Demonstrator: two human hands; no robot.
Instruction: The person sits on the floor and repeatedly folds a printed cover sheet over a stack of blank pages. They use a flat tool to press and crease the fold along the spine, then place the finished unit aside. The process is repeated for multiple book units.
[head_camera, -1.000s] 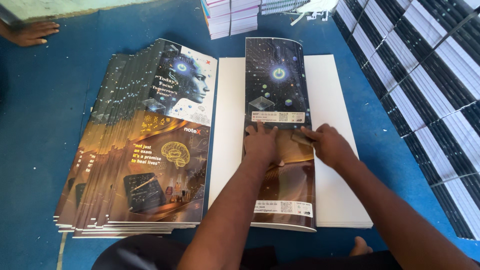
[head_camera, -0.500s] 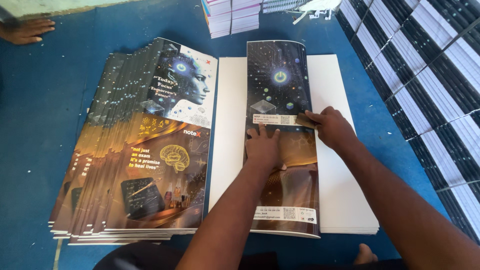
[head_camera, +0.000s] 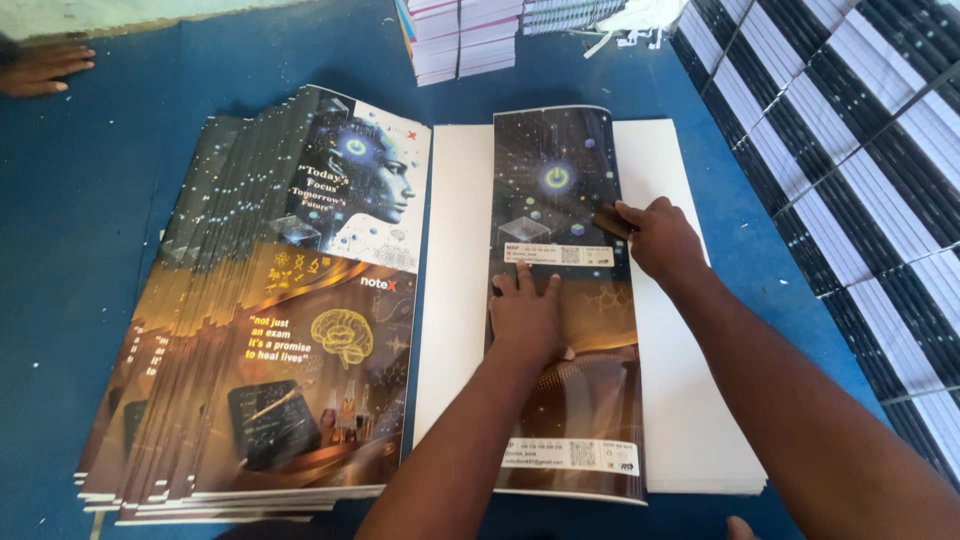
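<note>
Pressing flat on a glossy dark printed cover sheet (head_camera: 565, 300) folded over a stack of white paper (head_camera: 680, 400), the left hand (head_camera: 525, 315) lies spread, fingers open, pinning the sheet at its middle. The right hand (head_camera: 660, 238) pinches a small dark creasing tool (head_camera: 610, 220) against the fold's right edge, so the creasing step appears in hand; continuing would call for firm, steady pressure along that edge. A fanned pile of matching printed covers (head_camera: 270, 320) lies just beside it on the blue bench (head_camera: 70, 200). No containers are visible.

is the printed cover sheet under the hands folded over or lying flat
Folded over: the cover sheet shows a rounded fold along its top edge, pressed onto the white stack.
</note>
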